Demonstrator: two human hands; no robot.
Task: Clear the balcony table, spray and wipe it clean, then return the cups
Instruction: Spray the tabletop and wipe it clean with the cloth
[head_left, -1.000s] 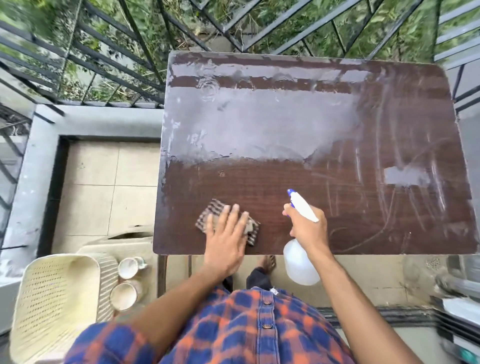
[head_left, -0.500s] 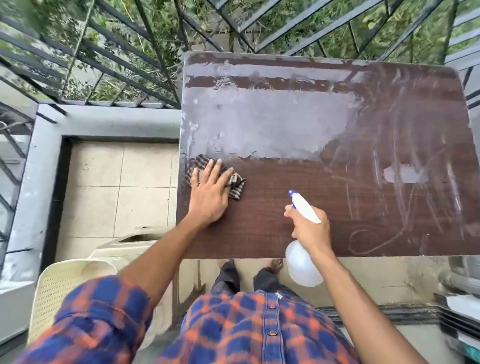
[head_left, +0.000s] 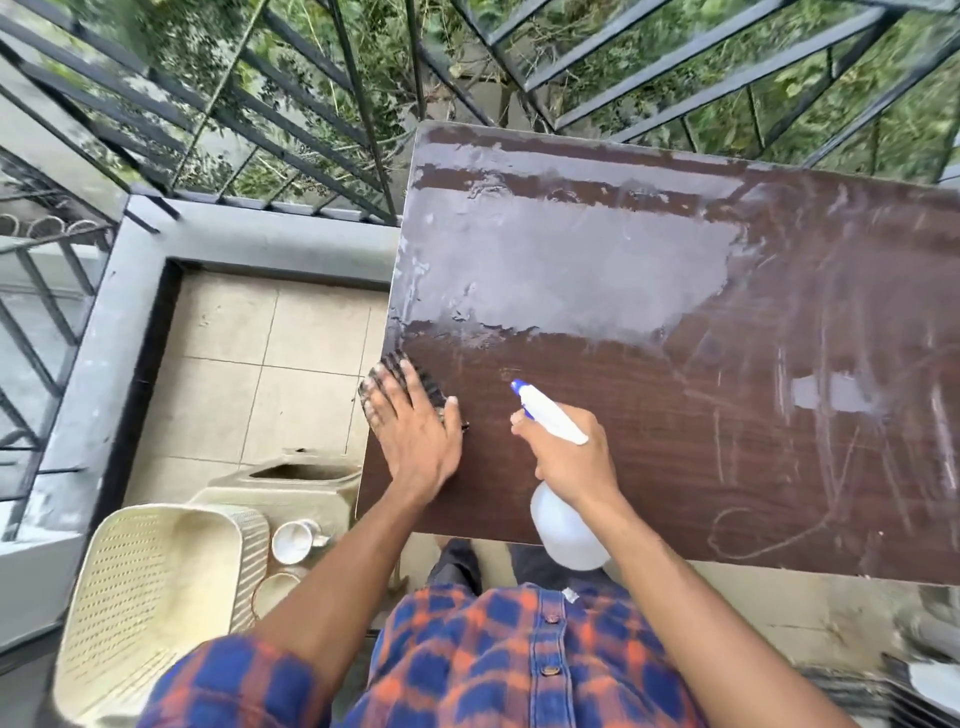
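The dark brown wooden table (head_left: 701, 467) fills the right of the head view, with a wet grey sheen over its far left part and streaks on the right. My left hand (head_left: 415, 431) presses flat on a checked cloth (head_left: 389, 366) at the table's left edge. My right hand (head_left: 571, 457) grips a white spray bottle (head_left: 563, 525) with a blue nozzle tip, held over the near edge. Two cups (head_left: 293, 540) stand on a cream plastic chair (head_left: 156, 597) at the lower left; my left arm partly hides the nearer one.
Black metal railings (head_left: 311, 130) enclose the balcony at the far side and left, greenery beyond them. A grey ledge (head_left: 104, 312) borders the beige tiled floor (head_left: 249, 374) left of the table. My legs and feet show below the table's near edge.
My left hand slid the cloth from the near edge up and left to the table's left edge. The right hand with the spray bottle has stayed in place.
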